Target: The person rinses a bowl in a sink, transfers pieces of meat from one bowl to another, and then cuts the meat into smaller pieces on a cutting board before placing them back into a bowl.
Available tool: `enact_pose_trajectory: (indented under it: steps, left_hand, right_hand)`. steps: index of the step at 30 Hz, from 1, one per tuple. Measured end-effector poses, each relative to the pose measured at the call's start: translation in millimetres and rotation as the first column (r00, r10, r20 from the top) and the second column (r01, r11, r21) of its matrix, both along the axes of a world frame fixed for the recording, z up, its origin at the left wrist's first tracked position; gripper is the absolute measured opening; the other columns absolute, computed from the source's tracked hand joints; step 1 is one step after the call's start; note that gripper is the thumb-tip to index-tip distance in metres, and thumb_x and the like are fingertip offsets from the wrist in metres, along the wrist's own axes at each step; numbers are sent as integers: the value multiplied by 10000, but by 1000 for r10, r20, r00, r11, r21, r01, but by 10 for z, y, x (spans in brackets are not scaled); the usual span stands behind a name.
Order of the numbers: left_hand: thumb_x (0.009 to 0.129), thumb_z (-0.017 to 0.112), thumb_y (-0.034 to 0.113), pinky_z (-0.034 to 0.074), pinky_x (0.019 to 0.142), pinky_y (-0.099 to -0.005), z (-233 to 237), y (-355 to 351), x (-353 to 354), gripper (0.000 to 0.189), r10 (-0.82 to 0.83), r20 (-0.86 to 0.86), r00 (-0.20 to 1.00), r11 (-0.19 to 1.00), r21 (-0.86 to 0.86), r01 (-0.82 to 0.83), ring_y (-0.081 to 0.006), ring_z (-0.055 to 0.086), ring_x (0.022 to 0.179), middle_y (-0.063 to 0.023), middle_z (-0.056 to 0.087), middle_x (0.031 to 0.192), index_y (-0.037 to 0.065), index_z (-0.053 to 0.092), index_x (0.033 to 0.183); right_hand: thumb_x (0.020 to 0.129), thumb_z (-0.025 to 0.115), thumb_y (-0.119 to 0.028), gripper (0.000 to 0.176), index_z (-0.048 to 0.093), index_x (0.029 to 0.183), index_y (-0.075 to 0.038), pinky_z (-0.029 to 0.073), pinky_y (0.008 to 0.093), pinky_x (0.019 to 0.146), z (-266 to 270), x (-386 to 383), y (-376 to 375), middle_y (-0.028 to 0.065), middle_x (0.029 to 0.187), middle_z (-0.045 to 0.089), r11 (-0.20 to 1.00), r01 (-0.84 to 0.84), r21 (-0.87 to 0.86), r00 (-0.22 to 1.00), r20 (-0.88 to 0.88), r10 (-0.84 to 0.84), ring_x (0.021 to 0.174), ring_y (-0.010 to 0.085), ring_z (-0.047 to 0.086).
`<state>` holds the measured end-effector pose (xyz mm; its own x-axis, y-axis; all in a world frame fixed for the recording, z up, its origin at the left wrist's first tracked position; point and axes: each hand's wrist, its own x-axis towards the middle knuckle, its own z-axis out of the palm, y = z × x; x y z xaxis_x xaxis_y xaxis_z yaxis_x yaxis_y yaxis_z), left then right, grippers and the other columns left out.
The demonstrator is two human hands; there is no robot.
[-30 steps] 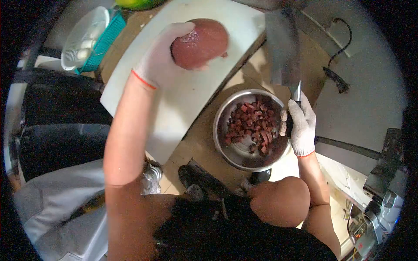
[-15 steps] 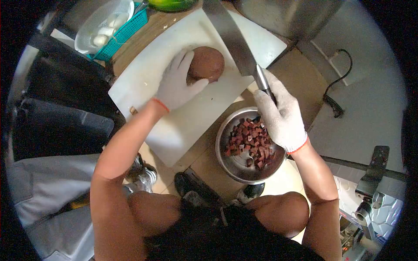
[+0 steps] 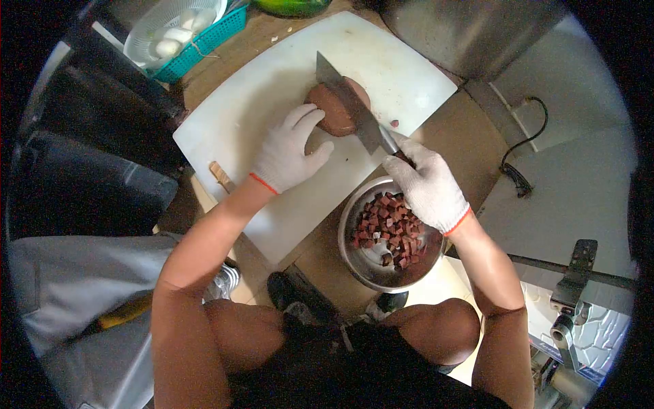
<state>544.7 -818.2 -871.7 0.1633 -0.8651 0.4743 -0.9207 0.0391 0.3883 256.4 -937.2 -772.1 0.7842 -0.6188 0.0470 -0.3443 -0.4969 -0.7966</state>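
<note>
A reddish-brown, rounded lump of food sits on the white cutting board. My left hand, in a white knit glove, has bent fingertips pressed on its left edge, with the thumb held lower and apart. My right hand, gloved too, is wrapped around the dark handle of a wide-bladed kitchen knife. The blade lies diagonally across the right part of the lump, its tip reaching past the far side. Under my right wrist stands a steel bowl with dark red cubes in it.
A teal basket with a white strainer of pale, rounded pieces stands at the back left. A green rind shows at the top edge. On the board's left side lies a wooden-handled tool. A black cable hangs at right.
The knife has come down and left from beside the lump to across it. My left hand has shifted from around the lump to its left edge, with the thumb now away from it.
</note>
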Motion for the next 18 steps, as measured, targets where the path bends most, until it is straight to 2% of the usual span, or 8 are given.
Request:
enact_pose_trajectory:
  steps: [1,4,6,9,11,13,14,18]
  left_hand:
    - [1023,852,362,589,1186,-555,-17,14,14,586,-8,-54,999,1000,-16,7,-448,695,1423,-201,686,1599,60,728,1509]
    - [1030,843,333,609,1161,-530,-121,-5,27,527,-4,-70,998,995,-100,-3,-435,720,1386,-207,708,1559,50,747,1465]
    - [1030,841,324,612,1154,-530,-94,12,27,508,5,-77,997,996,-87,-12,-437,726,1371,-207,723,1531,47,756,1447]
    - [1029,840,310,618,1138,-534,-3,37,-10,477,10,-72,997,998,-65,-15,-442,739,1340,-207,746,1487,43,772,1417]
    - [1027,839,306,622,1130,-537,7,0,19,465,20,-57,998,998,-60,-23,-445,746,1324,-206,754,1471,42,778,1405]
    - [1023,837,294,629,1113,-538,-97,5,16,441,2,-103,995,992,-125,-15,-443,756,1292,-207,764,1440,42,788,1382]
    - [1023,837,294,629,1113,-538,-131,14,22,441,3,-108,994,992,-122,-16,-443,756,1292,-207,764,1440,42,788,1382]
    - [1020,837,279,637,1091,-534,-82,6,36,399,17,-88,996,992,-122,-28,-439,765,1260,-204,776,1403,42,793,1337]
  right_hand:
    - [1170,687,-220,534,641,1669,-34,641,445,1038,42,5,38,306,1180,824,1000,-9,-4,1000,-1,9,1161,373,862]
    - [1181,663,-154,526,616,1674,25,555,365,1163,248,22,291,178,1347,790,992,116,43,993,-14,-115,1221,172,698]
    - [1157,702,-223,541,649,1666,-46,659,463,983,227,60,324,330,1124,814,992,112,-59,979,178,-100,1081,448,871]
    - [1158,694,-228,519,661,1645,-50,652,501,987,-61,101,116,338,1126,809,987,51,-155,996,-69,-63,1101,493,847]
    - [1162,694,-234,511,667,1637,-49,652,491,1001,-54,116,47,341,1138,809,995,22,-97,983,-178,-39,1113,461,862]
    - [1171,702,-242,509,669,1642,-51,641,443,1056,-16,82,129,336,1177,819,983,52,-174,989,149,-26,1154,332,873]
    - [1181,701,-240,518,661,1662,-50,615,397,1115,348,110,252,302,1286,830,983,149,108,988,-43,-145,1224,231,828]
    - [1188,694,-235,538,638,1687,-42,582,374,1166,320,132,271,259,1392,818,985,151,85,959,228,-167,1292,236,790]
